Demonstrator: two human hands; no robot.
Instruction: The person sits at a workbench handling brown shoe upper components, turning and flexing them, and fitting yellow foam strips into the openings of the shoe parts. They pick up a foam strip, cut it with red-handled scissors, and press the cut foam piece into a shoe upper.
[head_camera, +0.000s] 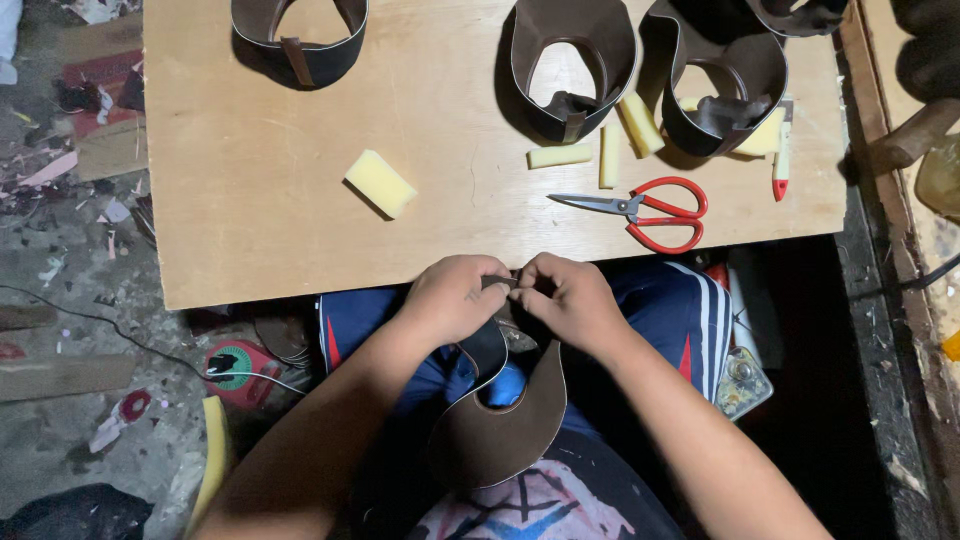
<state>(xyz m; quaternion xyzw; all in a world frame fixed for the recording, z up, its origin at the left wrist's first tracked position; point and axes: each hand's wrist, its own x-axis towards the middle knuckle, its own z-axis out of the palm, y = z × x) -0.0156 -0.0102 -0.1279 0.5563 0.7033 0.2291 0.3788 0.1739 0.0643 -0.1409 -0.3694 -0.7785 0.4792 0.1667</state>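
1. The brown leather upper is held over the lap, below the tabletop edge.
2. Its small strap is pinched closed by left hand and right hand.
3. Even tension is best kept.

plywood board, brown leather uppers, yellow foam block, red scissors
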